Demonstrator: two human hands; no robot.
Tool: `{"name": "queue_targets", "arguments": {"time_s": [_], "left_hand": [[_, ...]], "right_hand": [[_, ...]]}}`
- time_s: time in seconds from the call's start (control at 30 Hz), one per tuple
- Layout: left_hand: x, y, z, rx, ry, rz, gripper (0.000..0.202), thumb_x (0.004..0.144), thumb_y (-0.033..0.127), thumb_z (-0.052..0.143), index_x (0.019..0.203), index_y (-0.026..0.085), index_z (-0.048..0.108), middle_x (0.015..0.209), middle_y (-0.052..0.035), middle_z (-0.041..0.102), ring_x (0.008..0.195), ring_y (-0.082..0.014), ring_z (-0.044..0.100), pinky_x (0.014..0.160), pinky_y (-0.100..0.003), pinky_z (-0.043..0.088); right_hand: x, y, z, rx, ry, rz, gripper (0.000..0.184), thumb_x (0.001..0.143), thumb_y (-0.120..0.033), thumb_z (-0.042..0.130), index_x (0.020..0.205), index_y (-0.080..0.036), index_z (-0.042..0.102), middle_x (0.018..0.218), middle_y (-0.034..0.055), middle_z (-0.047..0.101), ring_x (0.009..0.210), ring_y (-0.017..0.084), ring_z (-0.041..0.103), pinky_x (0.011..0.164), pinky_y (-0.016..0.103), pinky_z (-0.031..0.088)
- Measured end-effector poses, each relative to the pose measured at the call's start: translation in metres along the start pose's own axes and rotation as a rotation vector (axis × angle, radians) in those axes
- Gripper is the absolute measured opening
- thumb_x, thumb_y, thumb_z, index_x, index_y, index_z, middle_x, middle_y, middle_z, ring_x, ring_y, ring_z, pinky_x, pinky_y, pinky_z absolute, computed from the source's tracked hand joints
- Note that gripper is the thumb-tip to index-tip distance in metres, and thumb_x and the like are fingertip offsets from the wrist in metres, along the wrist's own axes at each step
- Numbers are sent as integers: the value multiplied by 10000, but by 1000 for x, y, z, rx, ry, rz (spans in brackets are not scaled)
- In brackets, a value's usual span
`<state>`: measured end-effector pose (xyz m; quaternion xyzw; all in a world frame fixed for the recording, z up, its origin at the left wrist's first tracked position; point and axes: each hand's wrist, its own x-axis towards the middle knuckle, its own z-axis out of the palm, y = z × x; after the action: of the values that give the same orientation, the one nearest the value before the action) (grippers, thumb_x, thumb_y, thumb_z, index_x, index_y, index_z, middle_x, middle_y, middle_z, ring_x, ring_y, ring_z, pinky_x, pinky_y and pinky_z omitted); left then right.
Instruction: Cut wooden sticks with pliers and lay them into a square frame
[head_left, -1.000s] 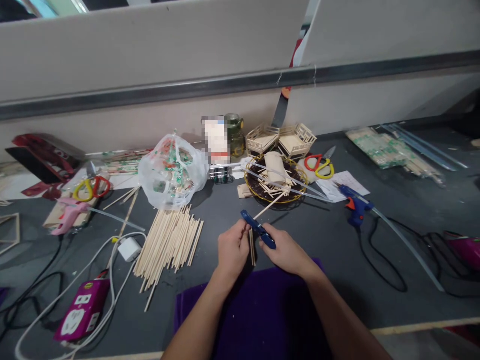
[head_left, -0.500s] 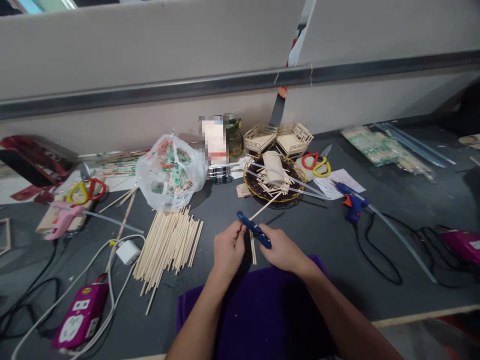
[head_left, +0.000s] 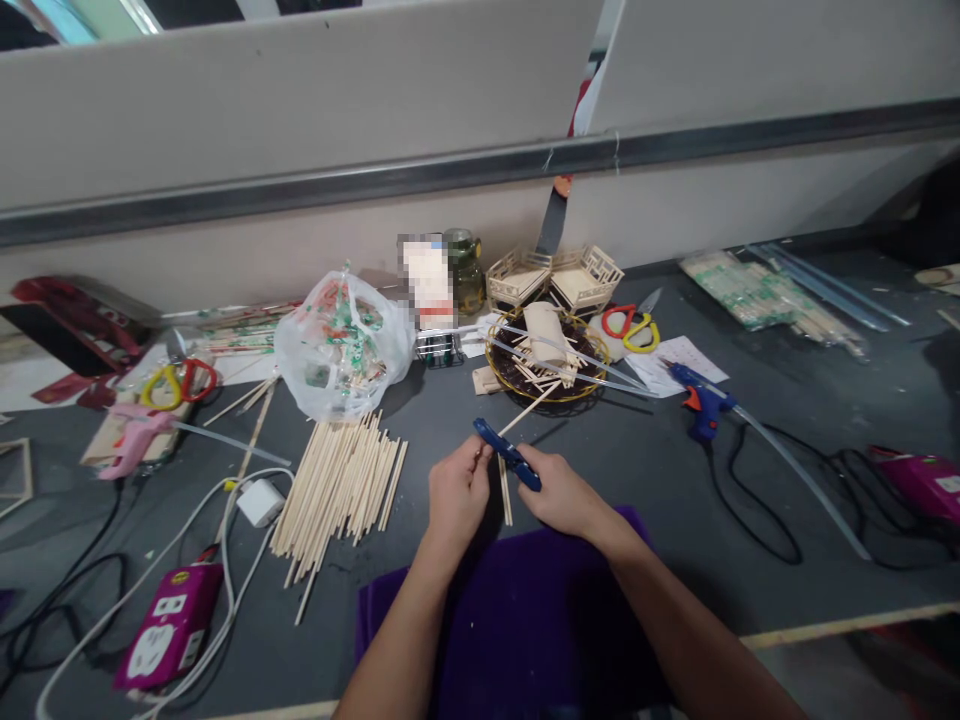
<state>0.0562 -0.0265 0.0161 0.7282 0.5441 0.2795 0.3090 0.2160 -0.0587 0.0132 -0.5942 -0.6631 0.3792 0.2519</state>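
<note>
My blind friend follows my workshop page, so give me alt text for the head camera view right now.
A person's right hand grips a blue hand tool at a thin wooden stick that the left hand holds, over a dark table. A pile of similar sticks lies to the left, before a white plastic bag; beyond the hands is a round basket.

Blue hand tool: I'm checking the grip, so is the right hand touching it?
Touching. The head view shows the right hand gripping the blue hand tool by its nearer end.
</note>
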Motion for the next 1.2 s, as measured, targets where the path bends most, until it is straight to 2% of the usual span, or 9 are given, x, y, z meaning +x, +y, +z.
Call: {"name": "queue_targets", "arguments": {"time_s": [0.2,0.47,0.73,1.0,1.2], "left_hand": [[1,1,0,-17,-1,3,268,918,303,402,714,200,543,585,20,511,550,-125,478,560,-222,295],[4,1,0,-15,-10,4,252,917,287,406,747,203,572,628,5,569,591,-137,519,581,-223,313],[5,-1,0,-28,-6,0,272,909,302,418,682,205,530,561,30,495,533,-125,460,546,-222,274],[6,2,1,-54,-5,-11,262,902,298,412,673,204,498,563,33,477,541,-122,455,555,-227,273],[8,-2,2,-64,-20,-20,271,907,309,414,667,203,479,569,35,460,556,-121,439,566,-234,267]], "right_hand": [[1,1,0,19,-3,-4,123,736,-96,463,769,-215,461,628,-40,508,575,121,475,555,210,302],[2,5,2,25,15,-20,119,728,-103,455,756,-219,461,633,-36,513,586,131,490,567,215,318],[1,5,2,-17,41,4,114,726,-111,466,755,-222,465,612,-39,496,565,130,472,555,210,308],[2,4,1,-17,8,2,106,734,-117,457,749,-221,440,606,-39,494,555,129,486,545,213,293],[3,7,3,29,44,8,120,714,-124,463,784,-217,495,622,-46,493,574,123,474,572,211,329]]}}
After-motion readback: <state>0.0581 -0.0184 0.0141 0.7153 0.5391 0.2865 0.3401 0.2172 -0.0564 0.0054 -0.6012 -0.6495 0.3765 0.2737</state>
